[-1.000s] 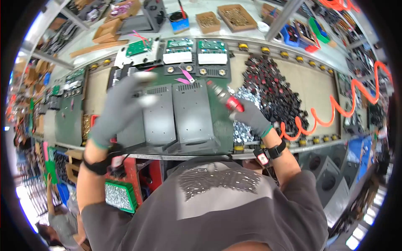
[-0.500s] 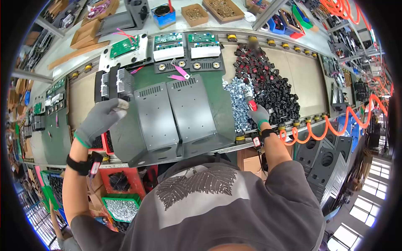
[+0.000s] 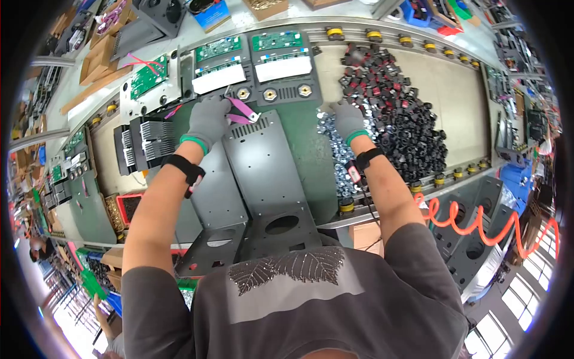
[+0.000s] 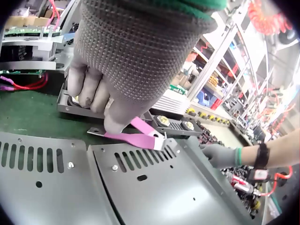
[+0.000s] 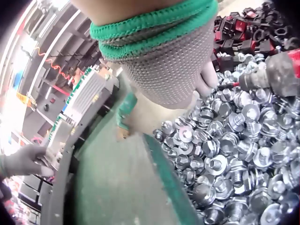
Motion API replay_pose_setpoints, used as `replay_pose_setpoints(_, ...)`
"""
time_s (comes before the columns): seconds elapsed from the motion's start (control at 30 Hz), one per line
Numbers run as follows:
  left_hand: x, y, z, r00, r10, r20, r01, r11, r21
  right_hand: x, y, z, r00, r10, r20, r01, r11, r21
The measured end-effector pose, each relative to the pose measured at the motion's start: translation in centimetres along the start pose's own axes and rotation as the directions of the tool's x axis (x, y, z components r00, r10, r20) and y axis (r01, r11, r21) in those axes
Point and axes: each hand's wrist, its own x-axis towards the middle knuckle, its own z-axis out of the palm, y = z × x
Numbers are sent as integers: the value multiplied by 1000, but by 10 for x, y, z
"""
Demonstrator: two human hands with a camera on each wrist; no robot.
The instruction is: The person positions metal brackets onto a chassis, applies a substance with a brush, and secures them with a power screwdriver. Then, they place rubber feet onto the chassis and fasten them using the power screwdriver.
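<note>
Purple-sleeved metal strips (image 3: 241,109) lie in a V at the upper middle of the head view, over the slotted end of a gray metal panel (image 3: 266,158).

Going left to right in that view, black finned heat sinks (image 3: 156,140) sit left of center, below a green circuit board (image 3: 149,78) on a pale plate. Next is the left hand (image 3: 208,122), in a gray knit glove with a green cuff, just left of the strips. In the left wrist view its fingers bend downward, the nearest fingertip at the end of one strip; whether it grips anything, I cannot tell.

Two slotted gray panels run side by side down the middle. Above them stand two dark chassis units (image 3: 287,69), each with a green board, a white block and brass-colored terminals.

Right of center, the right hand (image 3: 348,119), gloved alike, reaches to the upper part of a heap of silver washer bolts (image 5: 234,150). Its visible fingers bend down at the bolts; their tips are partly hidden, so I cannot tell if it holds one. A red-and-gray power driver (image 5: 281,75) lies at the right edge of the right wrist view, its tip near the fingers. Black and red plastic parts (image 3: 406,131) are heaped beside the bolts, and a coiled orange hose (image 3: 490,239) hangs at lower right.
</note>
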Motion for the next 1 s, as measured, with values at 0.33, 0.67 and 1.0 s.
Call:
replay_pose_setpoints(0.33,-19,14,20,994,25,-106,-29,999,-36,34,0,-13,958,68,279,-68,998,-9)
replay_pose_setpoints(0.67,-38,9,21,968,21,-249,-79,972,-223,17,3,-6,979,64,194,-59,998,-30)
replay_pose_setpoints(1.0,-32,34,-63,947,-44,-318,-159,796,-584,25,39,12,985,35,169,-82,957,279)
